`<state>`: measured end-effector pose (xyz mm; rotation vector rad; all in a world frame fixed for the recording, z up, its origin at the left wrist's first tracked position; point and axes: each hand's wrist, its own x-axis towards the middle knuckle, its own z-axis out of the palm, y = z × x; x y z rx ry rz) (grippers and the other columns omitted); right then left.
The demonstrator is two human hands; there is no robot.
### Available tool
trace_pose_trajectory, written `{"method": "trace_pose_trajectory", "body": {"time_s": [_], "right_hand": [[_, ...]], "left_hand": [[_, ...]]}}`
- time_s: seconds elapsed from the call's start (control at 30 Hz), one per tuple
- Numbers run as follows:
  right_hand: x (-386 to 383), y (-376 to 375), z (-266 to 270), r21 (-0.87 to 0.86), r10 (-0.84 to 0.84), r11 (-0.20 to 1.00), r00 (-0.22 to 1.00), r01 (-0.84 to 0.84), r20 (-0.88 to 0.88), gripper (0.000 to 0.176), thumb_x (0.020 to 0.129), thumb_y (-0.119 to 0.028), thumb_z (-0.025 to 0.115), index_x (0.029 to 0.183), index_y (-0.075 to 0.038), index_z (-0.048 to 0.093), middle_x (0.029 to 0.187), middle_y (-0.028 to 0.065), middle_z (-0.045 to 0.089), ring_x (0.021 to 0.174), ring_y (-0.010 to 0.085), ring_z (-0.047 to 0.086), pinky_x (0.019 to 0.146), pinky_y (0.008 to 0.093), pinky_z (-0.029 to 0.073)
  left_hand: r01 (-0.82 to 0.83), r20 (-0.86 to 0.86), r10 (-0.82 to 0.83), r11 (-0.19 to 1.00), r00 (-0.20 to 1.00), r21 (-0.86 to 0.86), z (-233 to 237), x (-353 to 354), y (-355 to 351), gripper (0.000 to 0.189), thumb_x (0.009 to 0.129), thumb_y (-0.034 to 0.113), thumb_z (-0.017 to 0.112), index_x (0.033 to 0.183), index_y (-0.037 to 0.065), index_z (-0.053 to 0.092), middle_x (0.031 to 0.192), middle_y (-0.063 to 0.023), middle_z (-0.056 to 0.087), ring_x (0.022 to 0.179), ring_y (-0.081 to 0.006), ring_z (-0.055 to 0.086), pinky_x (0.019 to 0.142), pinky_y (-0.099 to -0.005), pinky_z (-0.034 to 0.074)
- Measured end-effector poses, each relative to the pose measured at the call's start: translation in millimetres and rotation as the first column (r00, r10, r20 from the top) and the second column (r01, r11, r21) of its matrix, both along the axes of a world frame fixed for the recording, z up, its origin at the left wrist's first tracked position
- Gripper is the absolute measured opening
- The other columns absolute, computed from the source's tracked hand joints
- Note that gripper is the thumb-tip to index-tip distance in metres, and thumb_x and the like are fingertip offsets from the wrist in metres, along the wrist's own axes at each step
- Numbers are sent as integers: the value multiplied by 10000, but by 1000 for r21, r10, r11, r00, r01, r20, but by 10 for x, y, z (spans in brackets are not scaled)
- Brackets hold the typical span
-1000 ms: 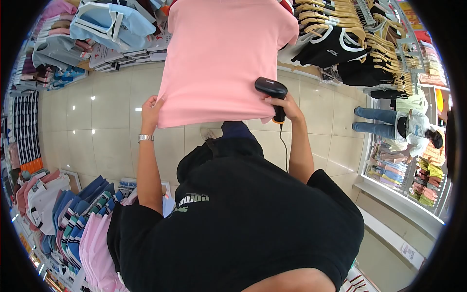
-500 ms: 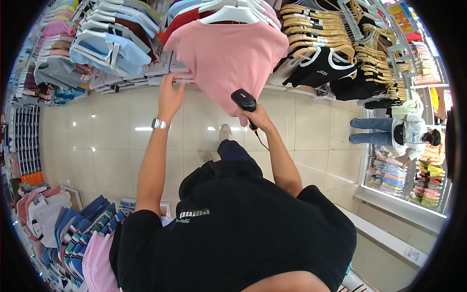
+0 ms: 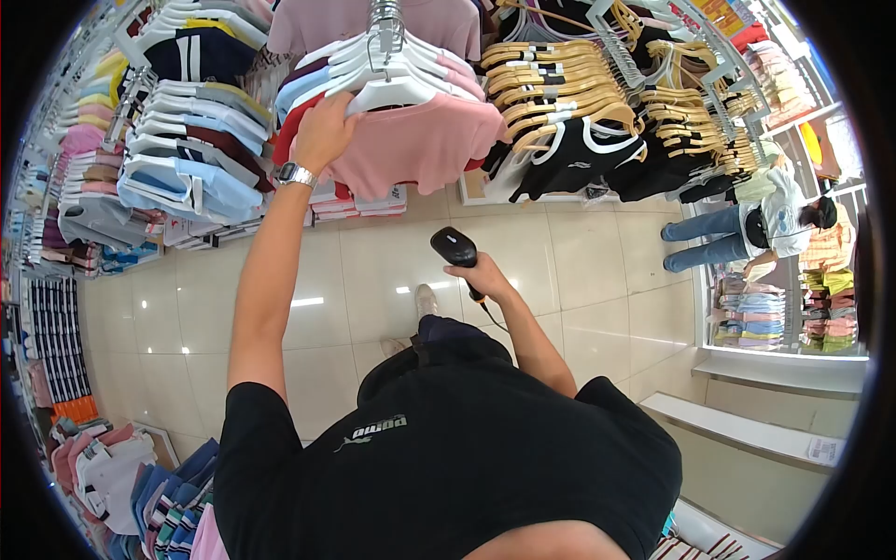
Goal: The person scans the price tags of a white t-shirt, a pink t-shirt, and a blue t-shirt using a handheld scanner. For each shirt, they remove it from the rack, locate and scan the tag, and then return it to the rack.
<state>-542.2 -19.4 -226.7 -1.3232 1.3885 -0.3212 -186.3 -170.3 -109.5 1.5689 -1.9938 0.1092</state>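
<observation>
A pink shirt point(image 3: 411, 142) hangs at the front of a rail on a white hanger point(image 3: 394, 91). My left hand point(image 3: 324, 133), with a watch on the wrist, is closed at the left end of this hanger, by the shirt's shoulder. Below the shirt, over the floor, my right hand point(image 3: 483, 274) grips the handle of a black handheld scanner point(image 3: 455, 246). The scanner's head points away from me, apart from the shirt, and a cable runs from its handle.
Black tops point(image 3: 581, 161) on wooden hangers are at the right of the pink shirt. Light blue shirts point(image 3: 191, 187) hang at the left. Boxes point(image 3: 359, 203) lie under the rail. Another person point(image 3: 747, 229) stands at the far right by a clothes rack.
My left hand has moved up and closed at the hanger. My right hand has let go of the shirt's lower edge and still holds the scanner. The rail appears lower in view.
</observation>
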Motion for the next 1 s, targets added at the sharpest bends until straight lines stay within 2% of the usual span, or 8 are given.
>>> {"method": "trace_pose_trajectory", "body": {"time_s": [0.2, 0.3, 0.43, 0.57, 0.77, 0.9, 0.93, 1.0], "right_hand": [[-92, 43, 85, -29, -18, 999, 999, 20, 48, 405, 777, -288, 823, 1000, 26, 698, 873, 67, 677, 776, 151, 601, 756, 314, 487], [-135, 19, 17, -21, -81, 996, 981, 86, 179, 367, 796, -240, 811, 1018, 27, 693, 910, 84, 703, 836, 164, 653, 780, 320, 515], [0, 147, 450, -1, -195, 977, 888, 214, 416, 281, 826, -168, 785, 1016, 19, 695, 926, 94, 714, 858, 168, 692, 760, 316, 542], [113, 277, 675, -43, -205, 965, 845, 259, 494, 248, 840, -132, 774, 1024, 17, 700, 929, 84, 720, 850, 165, 695, 757, 310, 545], [199, 520, 581, -95, -97, 984, 896, 153, 433, 231, 859, -88, 740, 1054, 24, 686, 981, 105, 724, 852, 178, 694, 750, 312, 555], [265, 670, 436, -64, -67, 993, 923, 98, 378, 260, 845, -106, 757, 1063, 23, 695, 986, 108, 728, 852, 176, 693, 759, 311, 555], [286, 701, 396, -59, -53, 995, 928, 81, 369, 265, 845, -114, 759, 1064, 23, 696, 985, 107, 728, 855, 175, 693, 763, 313, 554], [345, 756, 349, -49, -24, 998, 936, 44, 352, 275, 846, -128, 762, 1066, 24, 698, 984, 106, 729, 860, 174, 692, 771, 316, 554]], "left_hand": [[47, -198, -46, 999, 979, 0, 249, -63, 162, 354, 907, 262, 643, 1145, 7, 582, 1074, -204, 663, 968, -378, 638, 832, -435, 499], [107, -246, -40, 958, 969, 267, 730, -195, 588, 330, 908, 222, 638, 1142, -1, 572, 1075, -206, 657, 977, -386, 631, 840, -399, 500], [382, -522, -172, 864, 836, 327, 548, -259, 1072, 357, 900, 199, 657, 1177, -7, 567, 999, -147, 669, 920, -247, 641, 840, -355, 489], [559, -728, -15, 651, 686, 513, 422, -311, 1728, 359, 923, 193, 668, 1198, -15, 570, 1016, -61, 660, 917, -99, 580, 819, -279, 483], [711, -871, 416, 528, 260, 465, -49, -148, 2561, 409, 944, 122, 636, 1301, -34, 515, 841, -15, 618, 755, -78, 561, 707, -222, 471], [610, -906, 419, 736, -66, 295, 3, 36, 2995, 456, 1051, 329, 436, 1309, -40, 508, 721, 31, 512, 609, -61, 430, 562, -209, 371], [551, -903, 415, 783, -116, 289, 27, 25, 3059, 564, 1076, 418, 287, 1309, -44, 512, 709, 24, 482, 575, -70, 380, 533, -213, 333], [503, -877, 427, 820, -221, 272, 126, 50, 3130, 572, 1082, 413, 258, 1299, -48, 517, 706, 18, 474, 574, -73, 379, 538, -210, 339]]}}
